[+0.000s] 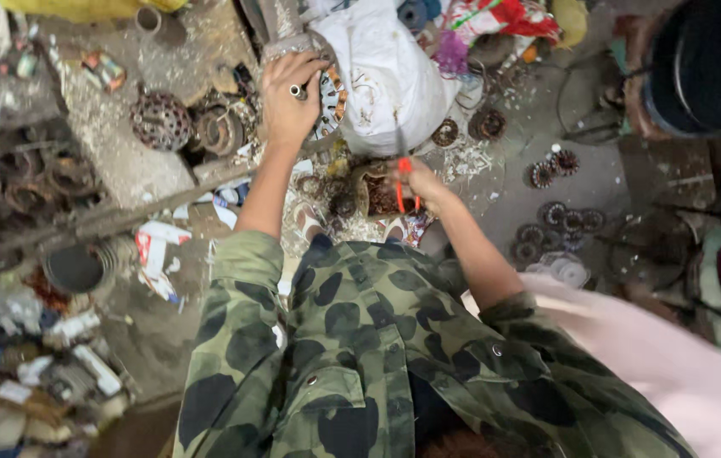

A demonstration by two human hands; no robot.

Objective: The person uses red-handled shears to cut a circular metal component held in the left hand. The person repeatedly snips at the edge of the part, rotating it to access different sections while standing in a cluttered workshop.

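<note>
The left hand (pixel 288 97) grips the rim of a round, copper-wound metal motor stator (pixel 328 100) on the floor, likely heavy and rigid, while the right hand (pixel 418 187) clenches red-handled pliers (pixel 404 174).

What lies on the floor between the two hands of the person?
In the head view, small dark round metal parts and pale scraps lie between the left hand, on a round wound stator, and the right hand, holding red-handled pliers.

Stator core (pixel 329 100) under the left hand (pixel 288 97): laminated metal, dull, with copper-coloured windings. Tool (pixel 404 182) in the right hand (pixel 420 187): glossy red plastic grips. Sack (pixel 390 76): white woven cloth, soiled. Floor (pixel 114 144): rough, dusty concrete. Jacket (pixel 360 356): matt camouflage cloth. Small rotors (pixel 560 216) at the floor's right edge: rusty metal
</note>
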